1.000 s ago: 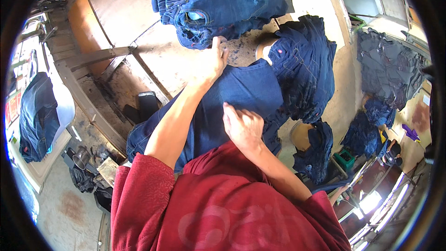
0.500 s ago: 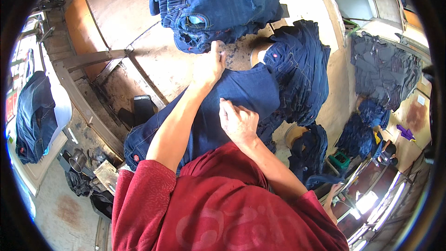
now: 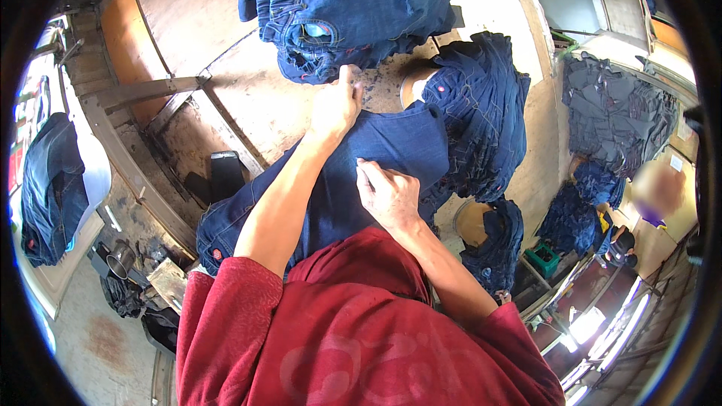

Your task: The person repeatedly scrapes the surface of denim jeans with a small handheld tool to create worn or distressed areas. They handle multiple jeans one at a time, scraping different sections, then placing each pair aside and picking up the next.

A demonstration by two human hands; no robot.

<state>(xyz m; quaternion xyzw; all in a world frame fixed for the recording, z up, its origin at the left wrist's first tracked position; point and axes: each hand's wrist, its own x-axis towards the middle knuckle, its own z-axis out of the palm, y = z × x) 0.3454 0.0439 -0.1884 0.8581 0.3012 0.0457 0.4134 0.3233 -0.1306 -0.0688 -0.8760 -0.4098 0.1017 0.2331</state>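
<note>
A dark blue denim garment (image 3: 338,173) lies directly before me at the center of the work, its smooth panel spread between my two arms and a round red patch (image 3: 218,254) at its 8 o'clock end. My left hand (image 3: 340,105) is at the garment's 12 o'clock edge, fingers curled; I cannot tell from here whether cloth is caught inside. My right hand (image 3: 389,192), loosely closed with the thumb side up, sits over the panel toward 4 o'clock, and whether it pinches denim is hidden too. The spread of the hands, I judge, is meant to keep the cloth flat and steady between them.

Just beyond my left hand, at 12 o'clock, rises a denim pile (image 3: 361,7), its elastic waistbands gathered at one side, likely stacked there for easy reach. At 2 o'clock a gathered denim bundle (image 3: 481,113) drapes beside the panel. More denim (image 3: 500,244) hangs at 4 o'clock next to a round tan surface (image 3: 472,224), with a green basket (image 3: 543,257) farther out. Gray garments (image 3: 617,116) spread near 3 o'clock, presumably sorted apart by color.
</note>
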